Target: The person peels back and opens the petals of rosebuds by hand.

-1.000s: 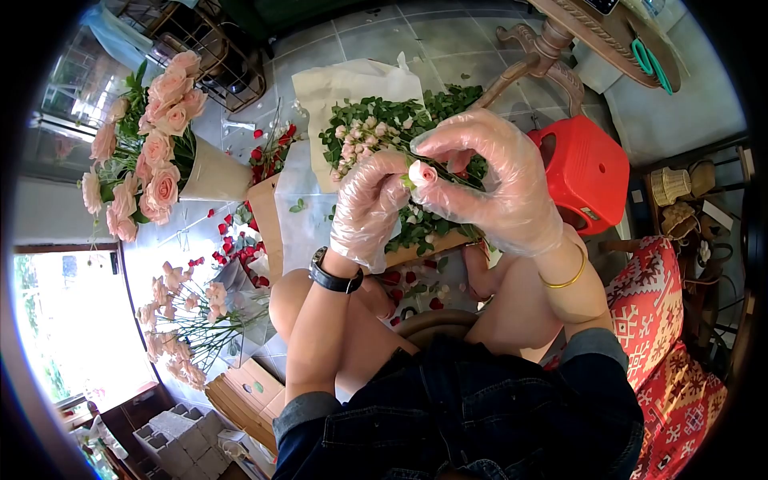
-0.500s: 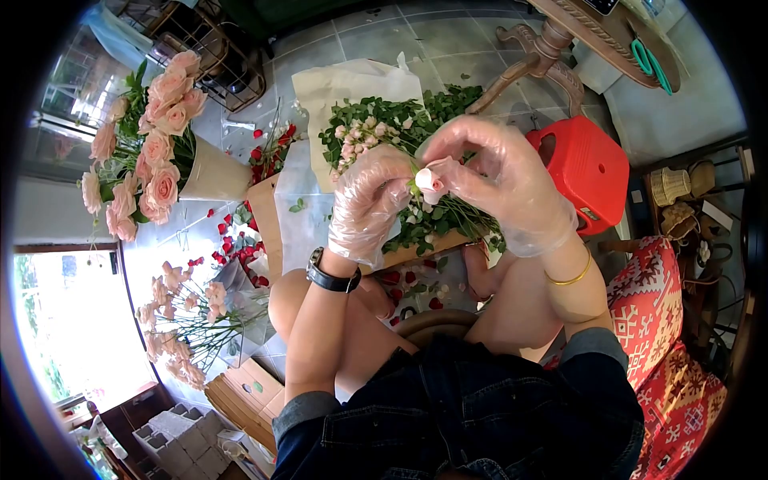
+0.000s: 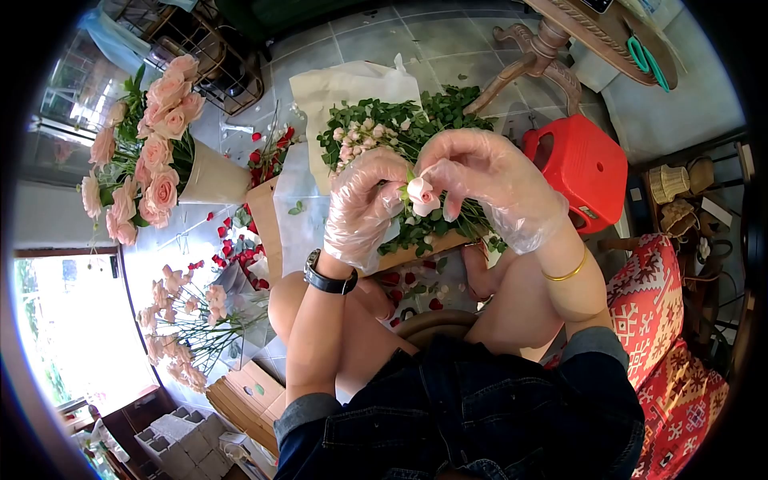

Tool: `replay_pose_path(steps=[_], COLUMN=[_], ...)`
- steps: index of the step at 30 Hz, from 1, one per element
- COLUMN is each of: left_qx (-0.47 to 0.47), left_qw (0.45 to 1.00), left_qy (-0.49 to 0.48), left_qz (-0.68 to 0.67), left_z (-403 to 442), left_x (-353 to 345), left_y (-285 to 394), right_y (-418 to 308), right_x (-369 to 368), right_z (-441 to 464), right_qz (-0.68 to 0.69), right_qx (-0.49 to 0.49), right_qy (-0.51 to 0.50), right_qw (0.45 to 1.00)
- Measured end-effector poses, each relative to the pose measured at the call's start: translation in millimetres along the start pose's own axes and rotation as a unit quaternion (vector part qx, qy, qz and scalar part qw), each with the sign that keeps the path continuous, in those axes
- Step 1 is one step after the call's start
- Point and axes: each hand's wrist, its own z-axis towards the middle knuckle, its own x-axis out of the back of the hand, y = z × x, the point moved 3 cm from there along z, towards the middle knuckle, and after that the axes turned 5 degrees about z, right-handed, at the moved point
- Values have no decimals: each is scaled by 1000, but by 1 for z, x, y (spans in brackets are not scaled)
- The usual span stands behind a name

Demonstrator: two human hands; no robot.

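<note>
The pale pink rose (image 3: pixel 422 198) has dropped slightly since half a second ago, and the right hand (image 3: pixel 498 180) has shifted with it, its fingertips now at the bloom's upper edge. On the left, full, ruffled pink roses (image 3: pixel 160 160) stand in a smooth, tapering bucket (image 3: pixel 214 176); near it red petals (image 3: pixel 219 261) litter the floor. Leafy stems (image 3: pixel 364 136) with small round pink buds lie on matte cream paper (image 3: pixel 314 94). The left hand (image 3: pixel 362 204), in a glossy, crinkled clear plastic glove, grips the rose just beneath its head; a black-strapped watch (image 3: pixel 339 285) circles the wrist. The rose sits between both hands, above the leafy stems. The right hand, gloved alike, curls inward; I cannot tell whether it pinches a petal. A thin gold bangle (image 3: pixel 566 274) rings its wrist. Farther right, a moulded red plastic stool (image 3: pixel 596 168) bears a label (image 3: pixel 590 212) too small to read, beside geometric red-and-cream fabric (image 3: pixel 650 304).
</note>
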Motion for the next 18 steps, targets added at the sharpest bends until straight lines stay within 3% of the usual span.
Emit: replay_pose_path(steps=[3, 7, 10, 12, 13, 15, 16, 18], left_qx=[59, 72, 68, 68, 68, 48, 48, 65], left_qw=[994, 992, 990, 989, 990, 990, 990, 985], left_qy=[18, 42, 69, 30, 30, 56, 57, 56], left_qz=[-90, -92, -105, -124, -124, -121, -121, -153], left_z=[-4, -7, -5, -4, -3, -2, -3, -4], left_x=[-3, -4, -4, -1, -3, -7, -7, -6], left_y=[0, 3, 5, 4, 6, 12, 12, 11], right_y=[1, 7, 11, -4, -3, -9, -10, -13], right_x=[-2, -4, -2, -3, -4, -6, -2, -6], right_z=[1, 2, 2, 2, 3, 0, -1, -2], right_qz=[24, 88, 127, -26, -27, -80, -163, -189], right_qx=[-10, 2, -56, 61, 61, 232, 269, 281], right_qy=[4, -8, 19, 52, 51, 69, 65, 55], right_qw=[1000, 996, 990, 996, 996, 967, 947, 939])
